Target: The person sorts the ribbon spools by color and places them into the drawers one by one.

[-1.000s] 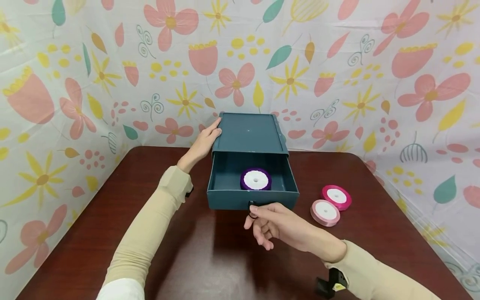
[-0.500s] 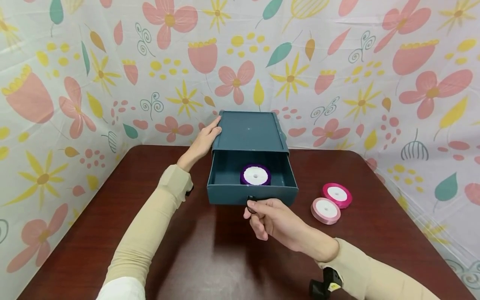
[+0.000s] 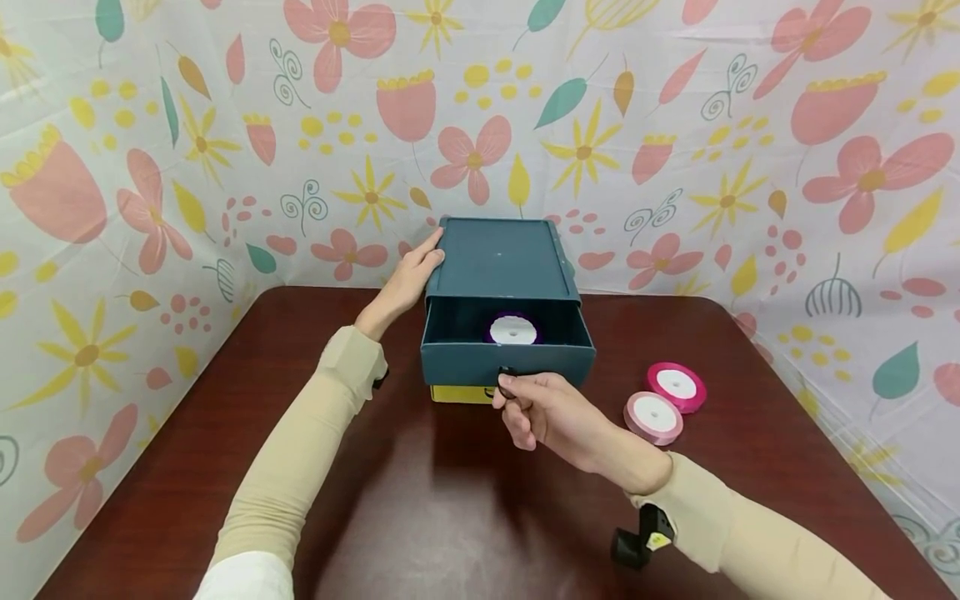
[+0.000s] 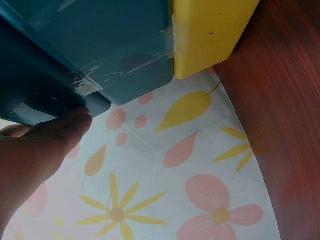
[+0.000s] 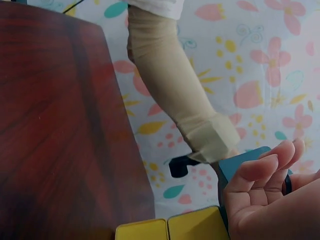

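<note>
A dark teal drawer unit (image 3: 498, 258) stands at the back of the table, its top drawer (image 3: 457, 364) partly out. Inside lies a purple ribbon spool (image 3: 513, 330) with a white face, its front edge hidden by the drawer front. Thumb and fingers of my right hand (image 3: 558, 417) pinch the black ring pull (image 3: 506, 385) on that front. My left hand (image 3: 405, 279) rests along the unit's left side with fairly straight fingers; in the left wrist view the fingertips (image 4: 80, 120) touch the teal wall.
Below the teal drawer shows a yellow drawer (image 3: 459, 393). On the table (image 3: 337, 483), to the right, lie a pale pink ribbon spool (image 3: 654, 417) and a hot pink one (image 3: 677, 385), touching. A floral cloth (image 3: 480, 100) hangs close behind the unit.
The teal drawer has slid back into the unit, together with my right hand on its pull. The yellow drawer front beneath has come into sight. My left hand has stayed in place.
</note>
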Tool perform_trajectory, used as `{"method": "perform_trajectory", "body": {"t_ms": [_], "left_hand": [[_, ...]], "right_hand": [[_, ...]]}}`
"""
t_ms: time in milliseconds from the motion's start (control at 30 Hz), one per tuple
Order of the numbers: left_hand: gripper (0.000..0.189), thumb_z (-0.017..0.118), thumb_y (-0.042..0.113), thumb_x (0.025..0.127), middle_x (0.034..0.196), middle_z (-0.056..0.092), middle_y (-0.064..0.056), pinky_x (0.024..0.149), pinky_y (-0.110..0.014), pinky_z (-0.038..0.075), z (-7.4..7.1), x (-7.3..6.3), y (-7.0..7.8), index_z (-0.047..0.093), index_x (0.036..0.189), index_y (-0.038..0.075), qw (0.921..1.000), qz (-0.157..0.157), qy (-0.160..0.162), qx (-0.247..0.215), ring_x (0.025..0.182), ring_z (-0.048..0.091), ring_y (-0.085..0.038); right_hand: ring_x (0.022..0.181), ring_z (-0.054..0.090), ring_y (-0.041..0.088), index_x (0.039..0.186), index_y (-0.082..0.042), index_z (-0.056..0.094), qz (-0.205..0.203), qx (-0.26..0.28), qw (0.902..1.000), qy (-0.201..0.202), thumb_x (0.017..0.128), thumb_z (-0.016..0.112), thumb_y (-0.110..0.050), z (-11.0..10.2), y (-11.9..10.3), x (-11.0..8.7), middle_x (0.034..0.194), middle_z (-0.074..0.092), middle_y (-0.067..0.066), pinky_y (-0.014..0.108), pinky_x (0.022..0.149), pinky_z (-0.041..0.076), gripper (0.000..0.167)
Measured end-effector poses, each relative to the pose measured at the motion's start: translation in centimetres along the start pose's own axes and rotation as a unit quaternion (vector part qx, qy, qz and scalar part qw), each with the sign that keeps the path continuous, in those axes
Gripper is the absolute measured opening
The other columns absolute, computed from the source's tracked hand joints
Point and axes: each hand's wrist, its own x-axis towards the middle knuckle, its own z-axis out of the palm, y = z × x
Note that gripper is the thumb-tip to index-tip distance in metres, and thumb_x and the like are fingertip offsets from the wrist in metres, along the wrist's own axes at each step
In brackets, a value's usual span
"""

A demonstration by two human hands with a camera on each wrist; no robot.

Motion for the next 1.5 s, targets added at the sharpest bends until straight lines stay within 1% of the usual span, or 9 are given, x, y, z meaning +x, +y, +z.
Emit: {"method": "perform_trajectory", "body": {"t_ms": [33,67,267,300,500,800,1000,1333,1500], "left_hand": [[0.057,0.031,0.037,0.105,0.163,0.016,-0.001,0.121,-0.044,0.019,0.0,0.0,0.0,0.015,0.157,0.019,1.0,0.0,0.001,0.001,0.151,0.016,-0.02],[0.057,0.031,0.035,0.105,0.163,0.015,-0.003,0.121,-0.044,0.019,-0.1,-0.2,0.5,0.015,0.157,0.017,1.0,-0.002,-0.002,0.001,0.151,0.016,-0.021],[0.056,0.03,0.032,0.105,0.163,0.013,-0.001,0.122,-0.044,0.018,-0.1,-0.1,0.4,0.014,0.157,0.018,1.0,-0.002,-0.009,-0.002,0.151,0.015,-0.021],[0.056,0.03,0.035,0.105,0.163,0.013,0.001,0.122,-0.044,0.019,0.0,0.1,-0.1,0.014,0.157,0.019,1.0,0.001,-0.006,-0.001,0.151,0.015,-0.02],[0.057,0.03,0.038,0.105,0.163,0.013,0.003,0.121,-0.045,0.021,0.0,0.1,-0.2,0.016,0.157,0.02,1.0,0.001,-0.003,-0.001,0.151,0.017,-0.021],[0.056,0.029,0.037,0.105,0.164,0.012,0.002,0.121,-0.044,0.02,0.0,0.1,-0.1,0.016,0.157,0.02,1.0,-0.001,-0.003,0.0,0.151,0.014,-0.02],[0.057,0.03,0.036,0.105,0.164,0.012,0.002,0.121,-0.044,0.019,-0.1,0.1,-0.1,0.015,0.157,0.019,1.0,-0.001,-0.004,0.001,0.151,0.012,-0.02],[0.057,0.03,0.038,0.104,0.163,0.013,0.004,0.121,-0.043,0.019,0.0,0.1,-0.1,0.016,0.157,0.022,1.0,-0.007,-0.001,-0.006,0.151,0.013,-0.018],[0.057,0.03,0.038,0.104,0.163,0.013,0.004,0.121,-0.043,0.019,0.0,0.2,-0.2,0.016,0.157,0.021,1.0,-0.007,0.0,-0.003,0.151,0.012,-0.018]], "right_hand": [[0.051,0.05,0.007,0.09,-0.011,0.064,0.0,-0.002,1.0,0.003,0.104,0.041,-0.027,-0.1,0.0,0.1,0.058,0.055,-0.004,0.021,0.056,0.043,0.032],[0.051,0.05,0.007,0.09,-0.01,0.064,0.0,-0.004,1.0,0.005,0.104,0.041,-0.028,-0.3,-0.1,0.3,0.058,0.055,-0.004,0.021,0.056,0.042,0.032],[0.052,0.049,0.008,0.09,-0.009,0.062,0.001,-0.009,0.9997,0.022,0.104,0.042,-0.028,-1.0,-0.2,1.2,0.057,0.052,-0.004,0.022,0.056,0.041,0.031],[0.052,0.049,0.008,0.09,-0.009,0.062,0.003,-0.009,0.9997,0.024,0.104,0.043,-0.028,-1.1,-0.2,1.4,0.056,0.052,-0.004,0.022,0.056,0.041,0.031],[0.05,0.048,0.009,0.089,-0.009,0.061,0.008,-0.012,0.9991,0.039,0.103,0.044,-0.03,-1.7,-0.6,2.5,0.056,0.051,-0.004,0.022,0.055,0.039,0.031],[0.051,0.046,0.009,0.088,-0.009,0.062,0.012,-0.021,0.9983,0.052,0.104,0.043,-0.029,-2.4,-0.9,3.4,0.055,0.05,-0.005,0.023,0.056,0.039,0.032],[0.052,0.044,0.01,0.09,-0.007,0.061,0.014,-0.021,0.9977,0.063,0.103,0.044,-0.03,-2.9,-1.0,4.0,0.057,0.049,-0.004,0.023,0.056,0.039,0.032],[0.054,0.045,0.01,0.088,-0.011,0.064,0.009,-0.02,0.9976,0.065,0.104,0.043,-0.029,-3.5,-1.3,4.7,0.058,0.049,-0.003,0.023,0.056,0.041,0.032],[0.052,0.045,0.01,0.09,-0.007,0.062,0.01,-0.021,0.997,0.073,0.104,0.043,-0.029,-3.8,-1.5,5.1,0.058,0.049,-0.003,0.022,0.055,0.042,0.032]]}}
